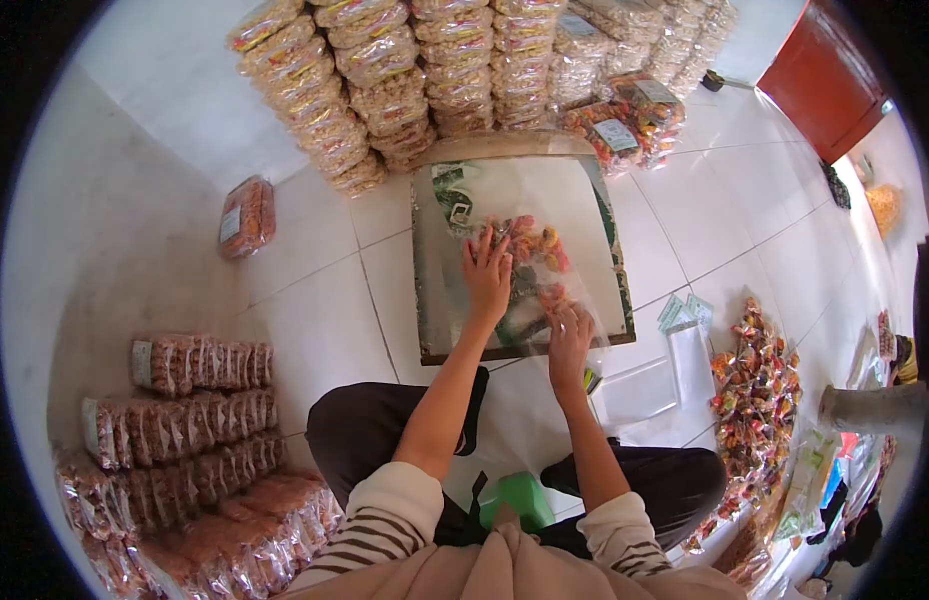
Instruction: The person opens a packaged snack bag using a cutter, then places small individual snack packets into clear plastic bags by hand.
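A clear plastic bag [524,282] with red and orange wrapped snack packets [537,245] inside lies flat on a low board [574,200] in front of me. My left hand [487,268] rests on the bag's left side, fingers stretched and apart, beside the packets. At the bag's lower right, my right hand [569,340] has its fingers bent together on the plastic, just below another red packet [552,296]. The fingertips of that hand are partly hidden.
Tall stacks of bagged snacks [384,75] stand behind the board. Filled packs [619,130] sit at its back right. Brown packs [184,420] are piled at left. A heap of wrapped packets [754,400] and empty plastic bags [691,365] lie at right.
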Tool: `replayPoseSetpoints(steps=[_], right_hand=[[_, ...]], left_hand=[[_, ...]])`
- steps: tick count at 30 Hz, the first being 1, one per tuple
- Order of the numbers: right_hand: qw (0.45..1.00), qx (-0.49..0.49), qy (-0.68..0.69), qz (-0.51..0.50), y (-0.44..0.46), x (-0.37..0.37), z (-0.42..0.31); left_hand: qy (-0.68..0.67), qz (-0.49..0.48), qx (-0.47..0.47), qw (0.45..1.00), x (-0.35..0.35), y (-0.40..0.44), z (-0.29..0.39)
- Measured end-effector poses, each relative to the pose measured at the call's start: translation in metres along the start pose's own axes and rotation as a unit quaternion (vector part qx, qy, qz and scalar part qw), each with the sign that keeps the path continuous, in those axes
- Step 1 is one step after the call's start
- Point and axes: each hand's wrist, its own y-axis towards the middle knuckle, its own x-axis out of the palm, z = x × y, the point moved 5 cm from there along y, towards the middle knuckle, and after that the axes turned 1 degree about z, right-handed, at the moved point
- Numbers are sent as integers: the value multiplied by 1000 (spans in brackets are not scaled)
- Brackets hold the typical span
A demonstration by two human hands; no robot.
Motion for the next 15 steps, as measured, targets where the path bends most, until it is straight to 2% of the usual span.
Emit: replayPoseSetpoints(steps=[1, 4, 5, 7, 8, 10, 14, 15], right_hand=[[995, 83, -2, 52, -6, -4, 10], [985, 132, -2, 111, -14, -3, 15], [985, 133, -1, 113, -15, -4, 17], [990, 135, 13, 27, -11, 0, 16], [990, 135, 15, 29, -9, 3, 20], [960, 232, 151, 39, -8, 17, 39], [966, 208, 117, 101, -1, 10, 28], [954, 234, 164, 96, 5, 8, 23]], left_hand=[[11, -2, 3, 1000, 0, 0, 1], [28, 1, 3, 1000, -2, -1, 4], [29, 1, 5, 1000, -3, 0, 6], [80, 50, 51, 994, -9, 3, 12], [82, 50, 53, 994, -9, 7, 12], [127, 0, 26, 992, -14, 20, 14], [125, 14, 93, 988, -13, 72, -1], [155, -11, 105, 982, -4, 85, -9]])
